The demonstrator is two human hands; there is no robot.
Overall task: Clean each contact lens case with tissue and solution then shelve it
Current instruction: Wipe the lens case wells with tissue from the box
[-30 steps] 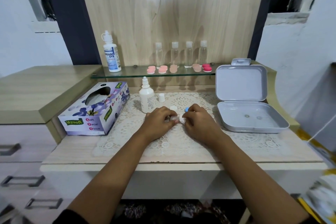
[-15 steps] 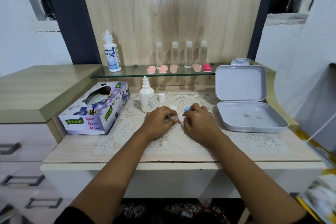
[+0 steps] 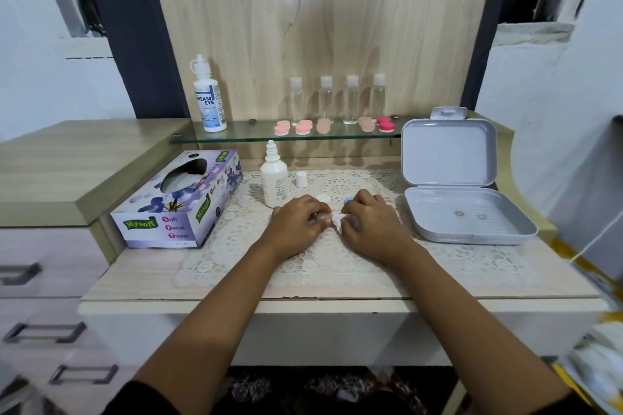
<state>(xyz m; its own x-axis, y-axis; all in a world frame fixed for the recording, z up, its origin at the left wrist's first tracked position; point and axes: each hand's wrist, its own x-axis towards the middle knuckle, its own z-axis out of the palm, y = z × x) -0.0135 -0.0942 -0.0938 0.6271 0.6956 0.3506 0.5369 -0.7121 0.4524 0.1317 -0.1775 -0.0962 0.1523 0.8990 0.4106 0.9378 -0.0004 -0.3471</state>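
Purple floral tissue box [image 3: 178, 202]

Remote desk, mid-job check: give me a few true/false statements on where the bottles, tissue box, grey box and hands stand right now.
1. The grey box on the right lies open. True.
2. The solution bottle on the lace mat has its cap on. False: its cap stands on the mat beside it.
3. The tissue box sits on the glass shelf. False: it sits on the desk, below and left of the shelf.
4. Four clear bottles stand on the glass shelf. True.
5. The right hand pinches white tissue against the lens case that the left hand holds. True.
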